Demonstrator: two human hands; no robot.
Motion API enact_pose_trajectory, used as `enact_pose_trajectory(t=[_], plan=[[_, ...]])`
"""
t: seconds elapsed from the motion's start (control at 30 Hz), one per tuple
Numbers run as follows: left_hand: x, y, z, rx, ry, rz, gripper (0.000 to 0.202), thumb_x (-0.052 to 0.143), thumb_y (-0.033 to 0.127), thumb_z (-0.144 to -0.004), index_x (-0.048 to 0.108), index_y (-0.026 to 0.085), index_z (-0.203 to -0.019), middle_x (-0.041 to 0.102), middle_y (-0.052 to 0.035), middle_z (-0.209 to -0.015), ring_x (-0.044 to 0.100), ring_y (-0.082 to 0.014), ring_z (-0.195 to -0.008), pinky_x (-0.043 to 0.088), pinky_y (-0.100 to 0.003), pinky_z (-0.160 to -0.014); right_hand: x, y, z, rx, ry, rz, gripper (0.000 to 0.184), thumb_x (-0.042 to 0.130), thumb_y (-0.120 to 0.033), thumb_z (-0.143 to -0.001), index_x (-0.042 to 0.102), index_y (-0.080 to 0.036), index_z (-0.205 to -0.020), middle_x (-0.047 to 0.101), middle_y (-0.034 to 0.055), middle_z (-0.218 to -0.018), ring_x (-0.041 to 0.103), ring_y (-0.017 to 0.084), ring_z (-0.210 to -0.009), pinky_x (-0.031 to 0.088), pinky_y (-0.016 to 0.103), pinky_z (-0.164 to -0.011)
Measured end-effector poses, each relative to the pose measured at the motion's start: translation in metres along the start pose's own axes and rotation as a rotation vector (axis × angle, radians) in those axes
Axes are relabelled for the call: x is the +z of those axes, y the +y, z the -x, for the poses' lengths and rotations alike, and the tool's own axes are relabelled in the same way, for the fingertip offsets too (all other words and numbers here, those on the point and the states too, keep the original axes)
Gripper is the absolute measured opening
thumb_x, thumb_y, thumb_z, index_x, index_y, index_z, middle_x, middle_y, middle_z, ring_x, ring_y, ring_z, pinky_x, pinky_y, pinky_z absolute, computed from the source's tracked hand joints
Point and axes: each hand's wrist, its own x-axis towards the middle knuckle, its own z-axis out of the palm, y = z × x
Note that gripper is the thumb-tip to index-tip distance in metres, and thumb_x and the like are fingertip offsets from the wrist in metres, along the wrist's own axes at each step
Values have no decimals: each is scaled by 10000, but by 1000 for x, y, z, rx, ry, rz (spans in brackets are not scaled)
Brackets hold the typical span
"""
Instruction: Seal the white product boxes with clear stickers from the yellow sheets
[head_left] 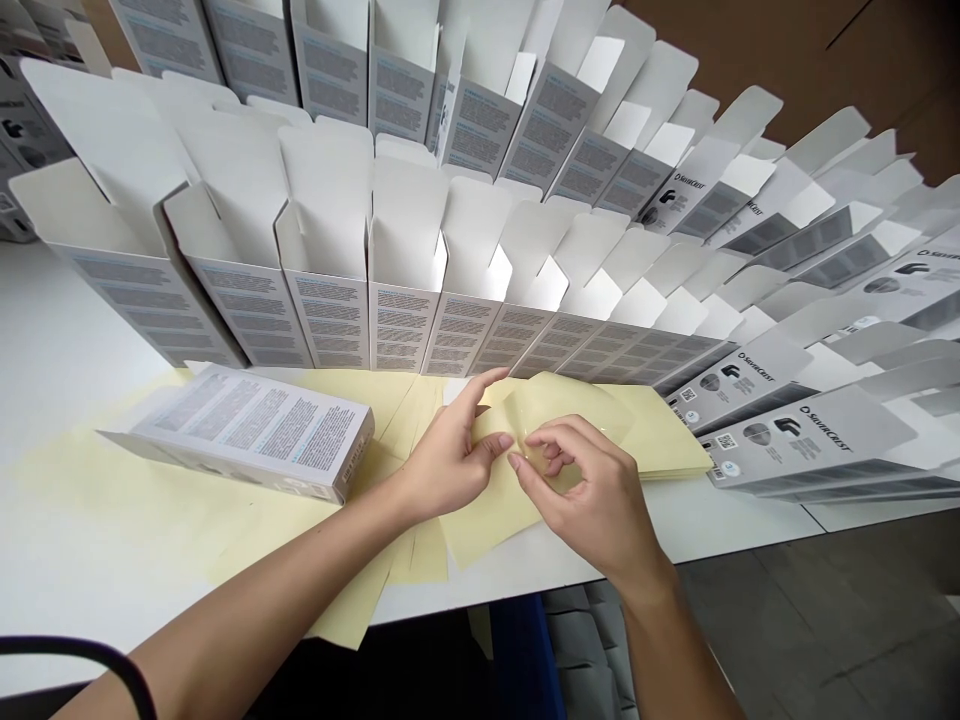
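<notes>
**Black curved strip (71, 646) in the near corner, two bare hands busy beyond it!**

Centre table, left hand (457, 450): index finger raised, thumb apparently gripping a pale yellow, glossy paper sheet (487, 530), likely to steady it. And the right hand (589, 480) meets it there, thumb and index fingertips almost together, a narrow pinch suited to fine work; whether anything sits between them, one cannot tell. That sheet lies between the hands, over the white tabletop (712, 520), near a flat stack of yellow sheets (667, 435), handily within reach. To the left, a grey-white printed cardboard carton (270, 425) lies on its side. Behind, rows of upright grey-white cartons (326, 310) stand flaps raised, packed close, probably propping one another.
</notes>
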Motion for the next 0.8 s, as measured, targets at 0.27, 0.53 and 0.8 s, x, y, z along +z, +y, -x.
enact_pose_trajectory(t=[0.27,0.53,0.8], plan=[[0,2,1,-23,-4,0,558,569,200,-892,382,231,-1417,508,-120,-1434,477,-292,-1326,394,-513,-1099,-1,6,-1,26,-24,-121,59,627,-224,-895,631,-195,-843,619,29,-835,583,134,-681,524,267,-617],[0,-2,0,-17,19,-36,551,578,222,-892,393,260,-1410,523,-121,-1416,520,-303,-1274,468,-533,-1022,-1,18,-6,208,-52,-344,179,674,-313,-861,664,-187,-734,618,25,-744,595,157,-677,498,272,-570],[-2,-10,-2,-152,127,-299,558,615,262,-869,395,203,-1379,644,-118,-1075,613,-306,-1077,541,-487,-844,3,48,-13,492,152,-586,235,794,-370,-730,700,-155,-729,584,-11,-579,462,84,-478,372,208,-412]])
